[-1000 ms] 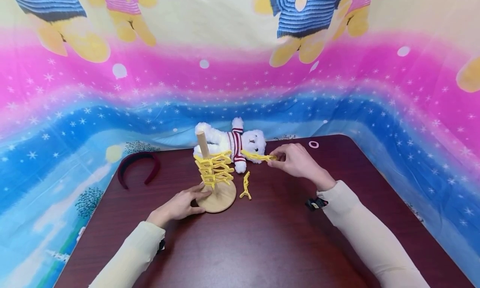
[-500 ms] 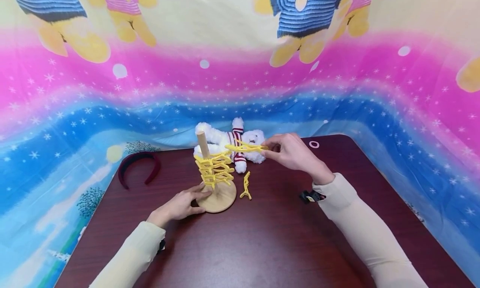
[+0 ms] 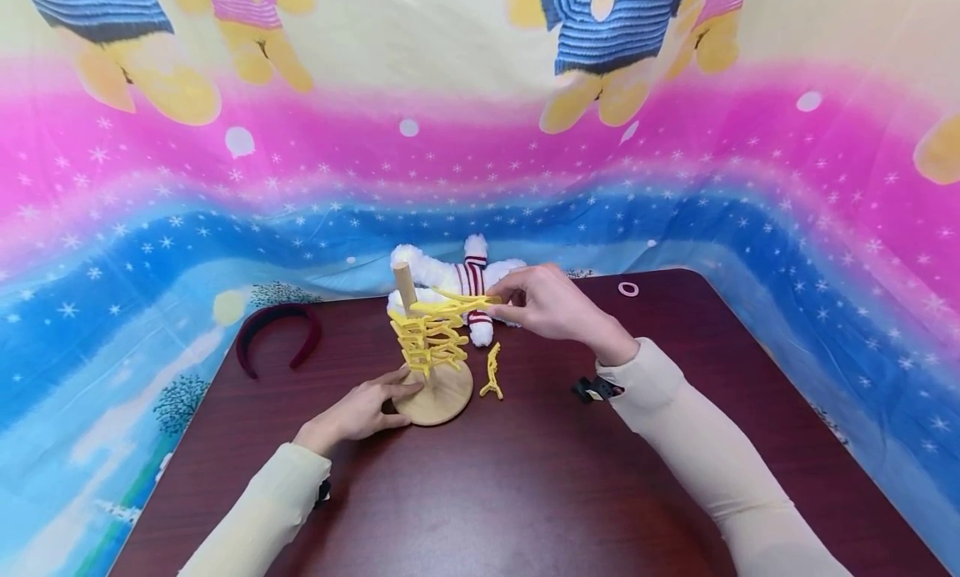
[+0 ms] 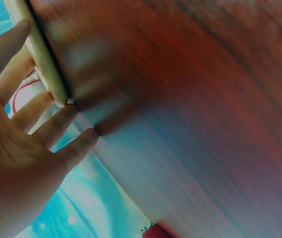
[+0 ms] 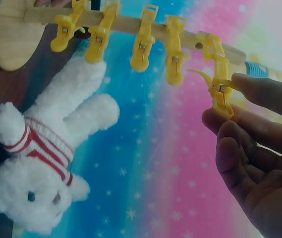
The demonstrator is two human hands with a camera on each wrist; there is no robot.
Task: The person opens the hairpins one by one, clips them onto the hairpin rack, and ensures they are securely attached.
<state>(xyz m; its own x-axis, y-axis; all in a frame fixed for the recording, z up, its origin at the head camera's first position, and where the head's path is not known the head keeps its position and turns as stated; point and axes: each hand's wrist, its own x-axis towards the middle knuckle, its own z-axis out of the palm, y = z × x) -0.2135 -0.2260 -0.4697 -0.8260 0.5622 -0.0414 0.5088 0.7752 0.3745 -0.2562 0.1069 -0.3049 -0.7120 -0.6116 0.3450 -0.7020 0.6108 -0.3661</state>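
Observation:
My right hand [image 3: 551,306] pinches a yellow spring clip [image 5: 222,89] between thumb and fingers, its far end up against the wooden post [image 3: 406,289] near the top. Whether its jaws are closed on the wood I cannot tell. Several similar yellow clips [image 3: 429,343] sit one above another lower on the post. The post rises from a round wooden base [image 3: 441,406]. My left hand [image 3: 367,408] touches the base's left edge, fingers fairly straight and spread in the left wrist view. A loose yellow clip [image 3: 492,373] lies on the table right of the base.
A white teddy bear [image 3: 472,281] in a striped sweater lies behind the post, its head mostly hidden by my right hand in the head view. A dark red headband [image 3: 273,312] lies at left; a pale pink ring [image 3: 628,289] sits near the table's back edge.
My right hand has carried its yellow clip leftward, from in front of the bear's head to the upper post. The left hand stays at the base.

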